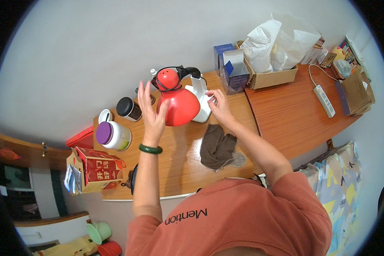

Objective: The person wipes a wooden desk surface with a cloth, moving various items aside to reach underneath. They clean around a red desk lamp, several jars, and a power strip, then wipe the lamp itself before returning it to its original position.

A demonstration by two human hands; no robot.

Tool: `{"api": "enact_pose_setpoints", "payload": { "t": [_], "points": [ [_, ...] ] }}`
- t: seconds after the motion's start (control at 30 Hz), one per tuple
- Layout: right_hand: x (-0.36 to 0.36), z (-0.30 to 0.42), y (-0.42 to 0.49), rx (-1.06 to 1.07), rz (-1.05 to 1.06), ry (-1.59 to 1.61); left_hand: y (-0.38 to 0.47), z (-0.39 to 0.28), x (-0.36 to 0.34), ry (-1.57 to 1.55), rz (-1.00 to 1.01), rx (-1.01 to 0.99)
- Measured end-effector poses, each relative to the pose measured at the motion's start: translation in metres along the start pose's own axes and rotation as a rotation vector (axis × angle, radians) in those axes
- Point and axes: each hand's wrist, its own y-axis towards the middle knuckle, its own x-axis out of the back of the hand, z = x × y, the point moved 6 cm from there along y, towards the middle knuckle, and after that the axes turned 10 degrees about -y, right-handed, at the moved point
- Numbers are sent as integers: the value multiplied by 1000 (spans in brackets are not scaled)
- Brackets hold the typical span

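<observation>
A red desk lamp shade (182,107), with a dark cord wrapped around its rounded top, is between my hands. My left hand (151,120) has its fingers spread at the shade's left side, the thumb over its edge. Whether the palm presses on the shade is hard to tell. A green bangle (150,148) circles the left wrist. My right hand (221,108) has bent fingers by the right edge of a white lamp base (203,110); any grip there is unclear. The black flexible neck (192,71) shows behind the shade. A dark brown cloth (216,147) lies crumpled in front.
Left of the lamp stand a black-lidded jar (128,108), a purple-capped white tub (113,136) and a red carton (99,168). Blue boxes (235,75) and a cardboard box (272,78) of bubble wrap stand back right. A power strip (324,100) lies on the right-hand desk.
</observation>
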Motion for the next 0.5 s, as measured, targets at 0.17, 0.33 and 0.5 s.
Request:
{"api": "enact_pose_setpoints", "payload": {
  "t": [0.17,0.33,0.5],
  "points": [
    [5,28,-12,29,-38,42,56,-1,-14,-95,227,-37],
    [5,81,27,350,-54,-145,54,3,-21,-51,156,-30],
    [-21,82,74,183,116,-187,35,22,-23,-40,93,182]
  ]
}}
